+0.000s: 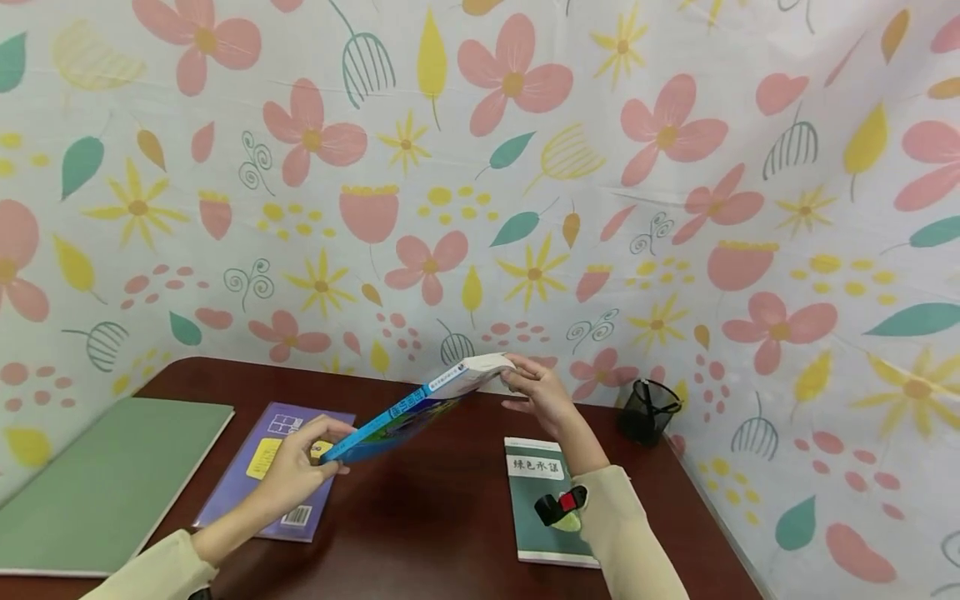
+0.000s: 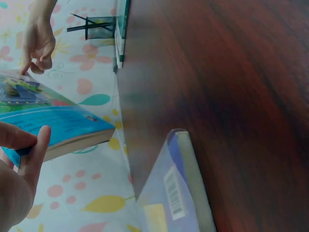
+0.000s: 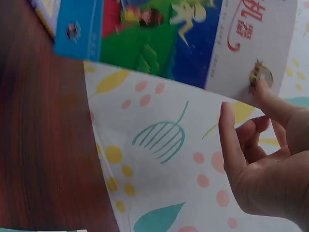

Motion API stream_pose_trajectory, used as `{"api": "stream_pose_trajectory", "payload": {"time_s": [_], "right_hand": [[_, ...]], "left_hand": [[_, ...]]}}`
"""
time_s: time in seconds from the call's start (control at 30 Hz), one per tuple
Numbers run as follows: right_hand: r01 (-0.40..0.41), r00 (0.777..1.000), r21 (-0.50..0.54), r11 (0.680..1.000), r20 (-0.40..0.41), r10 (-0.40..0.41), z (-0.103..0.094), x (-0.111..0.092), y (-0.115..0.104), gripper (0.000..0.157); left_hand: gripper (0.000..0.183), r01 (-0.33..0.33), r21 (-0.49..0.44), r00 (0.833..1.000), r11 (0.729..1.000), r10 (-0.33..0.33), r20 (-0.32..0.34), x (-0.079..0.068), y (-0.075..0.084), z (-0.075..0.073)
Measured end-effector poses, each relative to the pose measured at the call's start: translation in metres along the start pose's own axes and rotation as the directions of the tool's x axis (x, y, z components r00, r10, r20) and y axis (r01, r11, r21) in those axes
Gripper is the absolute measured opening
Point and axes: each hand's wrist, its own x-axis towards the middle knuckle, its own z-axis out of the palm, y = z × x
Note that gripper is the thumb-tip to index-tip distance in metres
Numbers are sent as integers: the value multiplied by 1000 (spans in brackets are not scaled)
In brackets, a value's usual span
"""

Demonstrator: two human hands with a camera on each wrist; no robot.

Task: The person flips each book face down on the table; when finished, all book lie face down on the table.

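Note:
A blue picture-covered book (image 1: 408,414) is held up over the table, tilted with its right end higher and its spine toward the head camera. At its lower left corner, my left hand (image 1: 288,475) pinches it between thumb and fingers. My right hand (image 1: 551,404) holds the raised white end. In the right wrist view, the thumb of that hand (image 3: 270,164) lies on the front cover (image 3: 159,38), and the index finger stands off below the cover's edge. Below the left hand lies a purple book (image 1: 232,471) with a yellow label and a barcode.
A large green book (image 1: 112,475) lies at the left of the dark wooden table (image 1: 420,533). On the right, a green booklet (image 1: 536,500) sits partly under the right forearm. A black mesh pen holder (image 1: 648,412) stands at the back right, near the flowered wall covering (image 1: 465,167).

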Motion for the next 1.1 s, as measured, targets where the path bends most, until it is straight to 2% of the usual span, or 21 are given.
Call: {"api": "stream_pose_trajectory", "payload": {"time_s": [0.2,0.37,0.57,0.67,0.73,0.8,0.93,1.03,1.1], "right_hand": [[29,999,53,998,-27,-27,4,-3,-2,51],[22,999,53,998,-27,-21,5,-4,2,51],[20,1000,56,998,9,-21,9,-4,5,53],[9,1000,42,999,28,-10,15,1,10,55],[-26,998,83,996,66,21,20,8,19,56],[-93,991,171,981,112,75,26,13,33,55],[-255,960,364,896,204,191,31,16,59,57],[-303,949,430,850,213,230,28,14,67,65],[-294,953,441,848,201,226,26,15,66,66]], "left_hand": [[39,14,11,1000,1000,-13,-16,1,2,-1],[35,38,14,999,999,-37,-20,0,0,-2],[31,54,39,998,998,-53,-40,1,0,-2],[31,29,89,999,996,-25,-45,4,-1,-3],[34,-8,147,999,989,13,-35,6,-3,-3],[38,-58,219,998,974,65,-25,5,-5,-2],[45,-138,306,990,942,142,9,-1,-11,2],[46,-168,295,985,941,168,27,-3,-11,7],[47,-187,272,982,944,186,30,-2,-10,10]]}}
